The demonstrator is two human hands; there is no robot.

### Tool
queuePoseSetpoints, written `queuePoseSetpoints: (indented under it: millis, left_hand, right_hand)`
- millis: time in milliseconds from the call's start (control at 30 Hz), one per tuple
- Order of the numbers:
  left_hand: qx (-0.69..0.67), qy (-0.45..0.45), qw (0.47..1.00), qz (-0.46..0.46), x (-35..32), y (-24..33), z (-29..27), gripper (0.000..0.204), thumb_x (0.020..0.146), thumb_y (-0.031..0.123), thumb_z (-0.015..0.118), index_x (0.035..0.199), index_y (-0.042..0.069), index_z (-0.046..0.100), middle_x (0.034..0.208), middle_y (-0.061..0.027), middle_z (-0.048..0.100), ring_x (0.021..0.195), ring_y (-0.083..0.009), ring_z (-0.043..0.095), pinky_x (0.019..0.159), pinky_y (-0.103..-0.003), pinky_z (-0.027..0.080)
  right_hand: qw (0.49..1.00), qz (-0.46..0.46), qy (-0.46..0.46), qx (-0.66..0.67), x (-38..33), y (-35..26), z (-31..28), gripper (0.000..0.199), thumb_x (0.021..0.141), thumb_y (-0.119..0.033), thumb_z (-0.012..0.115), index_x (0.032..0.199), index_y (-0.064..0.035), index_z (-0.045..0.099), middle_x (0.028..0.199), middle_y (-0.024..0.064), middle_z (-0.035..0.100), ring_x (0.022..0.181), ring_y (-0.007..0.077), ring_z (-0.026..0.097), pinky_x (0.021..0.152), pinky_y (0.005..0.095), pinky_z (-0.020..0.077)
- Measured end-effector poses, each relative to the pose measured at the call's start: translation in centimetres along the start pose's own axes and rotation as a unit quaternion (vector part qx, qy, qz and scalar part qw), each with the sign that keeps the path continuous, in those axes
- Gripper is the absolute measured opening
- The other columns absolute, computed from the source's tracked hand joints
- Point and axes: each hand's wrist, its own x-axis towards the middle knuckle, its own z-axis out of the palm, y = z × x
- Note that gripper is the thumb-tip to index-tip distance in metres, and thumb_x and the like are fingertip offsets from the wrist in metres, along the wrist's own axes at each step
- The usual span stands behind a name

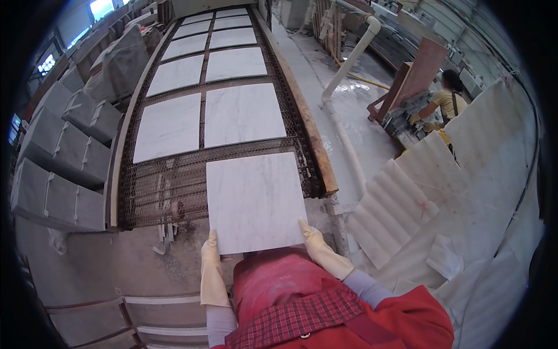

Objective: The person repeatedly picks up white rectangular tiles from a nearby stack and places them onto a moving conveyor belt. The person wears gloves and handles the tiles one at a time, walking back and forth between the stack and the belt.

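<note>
A square white stone tile [256, 200] with faint grey veining is held flat in front of my red apron. My left hand [211, 256], in a cream rubber glove, grips its near left corner with the thumb on top. At the near right edge my right hand [314, 238], gloved the same way, has its thumb over the tile. The fingers beneath are hidden. The tile's far part overlaps the near end of a mesh conveyor belt [157, 189], where more white tiles [244, 113] lie in two columns running away from me.
Wooden rails [311, 134] border the conveyor. Strapped grey stone blocks [70, 148] stand at left. A metal rack [163, 317] is at lower left. Foam sheets [392, 209] cover the right side, and a white pipe [349, 67] runs along the wet floor. A person [444, 104] works at far right.
</note>
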Motion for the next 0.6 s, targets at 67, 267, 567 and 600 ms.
queuePoseSetpoints:
  millis: [67, 267, 567, 600]
  left_hand:
    - [0.011, -0.008, 1.0, -0.005, 0.1, -0.1, 0.0, 0.065, 0.083, 0.067, 0.049, 0.101, 0.005, 0.06, 0.08, -0.0076, 0.066, 0.056, -0.0194, 0.063, 0.041, -0.033, 0.052]
    - [0.019, -0.012, 1.0, -0.02, -0.1, 0.1, 0.5, 0.066, 0.083, 0.068, 0.047, 0.1, 0.005, 0.06, 0.076, -0.0076, 0.065, 0.052, -0.0195, 0.061, 0.041, -0.033, 0.052]
    - [-0.019, -0.06, 0.997, -0.041, -0.1, 0.2, 0.7, 0.066, 0.084, 0.068, 0.046, 0.093, 0.004, 0.056, 0.069, -0.0092, 0.062, 0.045, -0.0187, 0.057, 0.036, -0.03, 0.048]
    - [-0.019, -0.062, 0.997, -0.045, 0.0, 0.2, 0.7, 0.065, 0.084, 0.067, 0.046, 0.094, 0.003, 0.056, 0.069, -0.0091, 0.062, 0.045, -0.0185, 0.057, 0.036, -0.03, 0.048]
  right_hand:
    - [1.0, 0.008, 0.015, 0.001, -0.2, -0.5, 0.3, 0.068, 0.084, -0.058, 0.057, 0.111, 0.0042, 0.061, 0.104, 0.01, 0.064, 0.093, 0.019, 0.057, 0.085, 0.0328, 0.0427]
    - [0.998, 0.039, 0.028, 0.042, 2.5, 1.2, -1.2, 0.06, 0.086, -0.052, 0.059, 0.118, -0.001, 0.057, 0.11, 0.01, 0.063, 0.097, 0.024, 0.061, 0.082, 0.0395, 0.05]
    - [0.994, 0.039, 0.066, 0.074, -0.2, -2.9, 0.7, 0.063, 0.082, -0.049, 0.066, 0.115, 0.0037, 0.059, 0.107, 0.0103, 0.065, 0.095, 0.0196, 0.061, 0.084, 0.0333, 0.0471]
    - [0.995, 0.031, 0.074, 0.059, 0.0, -2.8, 0.5, 0.062, 0.082, -0.048, 0.067, 0.115, 0.0034, 0.06, 0.107, 0.0103, 0.065, 0.094, 0.0199, 0.061, 0.084, 0.0337, 0.0477]
